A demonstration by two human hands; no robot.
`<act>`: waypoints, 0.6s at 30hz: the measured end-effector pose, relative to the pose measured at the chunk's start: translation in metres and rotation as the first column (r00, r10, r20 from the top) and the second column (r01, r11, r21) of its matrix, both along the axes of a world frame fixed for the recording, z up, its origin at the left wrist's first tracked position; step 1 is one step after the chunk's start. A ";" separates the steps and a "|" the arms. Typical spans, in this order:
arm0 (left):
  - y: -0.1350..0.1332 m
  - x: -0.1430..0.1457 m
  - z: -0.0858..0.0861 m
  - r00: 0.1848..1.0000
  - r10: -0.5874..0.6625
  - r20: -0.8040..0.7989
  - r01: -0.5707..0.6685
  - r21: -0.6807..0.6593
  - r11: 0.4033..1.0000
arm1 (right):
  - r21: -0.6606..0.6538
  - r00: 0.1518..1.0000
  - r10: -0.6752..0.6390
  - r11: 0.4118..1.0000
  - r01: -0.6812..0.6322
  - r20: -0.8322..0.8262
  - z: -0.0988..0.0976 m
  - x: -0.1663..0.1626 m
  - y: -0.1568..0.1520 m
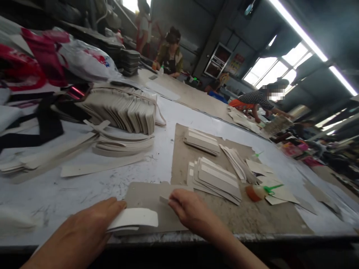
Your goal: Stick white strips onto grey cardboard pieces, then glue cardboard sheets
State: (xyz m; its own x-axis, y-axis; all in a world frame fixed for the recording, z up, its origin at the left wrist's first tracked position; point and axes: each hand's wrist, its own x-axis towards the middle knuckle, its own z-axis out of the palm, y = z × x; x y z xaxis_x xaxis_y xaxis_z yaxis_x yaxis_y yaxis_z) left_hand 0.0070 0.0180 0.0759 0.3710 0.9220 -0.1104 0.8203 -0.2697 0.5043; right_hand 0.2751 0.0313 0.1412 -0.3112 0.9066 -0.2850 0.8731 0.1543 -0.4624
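Observation:
At the table's front edge, my left hand (84,226) is closed on some white curved strips (137,218), which jut out to the right from under its fingers. Beside it, my right hand (188,210) pinches the end of a small pale strip (164,200), mostly hidden by the fingertips. Both hands are over a flat grey-brown sheet (146,194). Just to the right of my right hand lies a loose stack of pale and grey cut pieces (217,179). A second such stack (202,141) sits behind it.
A bottle of orange-brown liquid with a green nozzle (256,192) lies on the brown board (275,216). Long strips (120,144) and a row of packed pieces (120,108) are at left, near plastic bags (86,59). Other people (171,56) work farther back.

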 end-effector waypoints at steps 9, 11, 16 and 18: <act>0.023 0.012 0.004 0.987 -0.117 0.112 0.111 0.058 0.992 | -0.102 0.999 0.047 0.994 -0.049 -0.023 -0.015 -0.057 0.051; 0.022 0.010 -0.003 0.987 -0.117 0.108 0.109 0.079 0.991 | -0.140 0.997 0.043 0.989 -0.051 -0.062 -0.023 -0.066 0.058; 0.023 0.011 -0.010 0.990 -0.047 0.131 0.049 -0.016 0.999 | -0.096 0.989 0.039 0.995 -0.025 0.145 -0.042 -0.077 0.065; 0.024 0.013 -0.009 0.989 -0.004 0.149 0.016 -0.077 0.997 | -0.065 0.973 0.058 0.997 -0.045 0.222 -0.044 -0.080 0.065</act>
State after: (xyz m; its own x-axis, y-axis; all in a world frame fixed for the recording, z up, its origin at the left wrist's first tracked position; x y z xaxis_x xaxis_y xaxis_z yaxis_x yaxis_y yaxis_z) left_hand 0.0200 0.0422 0.0674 0.3980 0.9089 -0.1247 0.7323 -0.2328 0.6400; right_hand 0.1955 0.0967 0.0968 -0.2796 0.8704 -0.4053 0.9469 0.1802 -0.2662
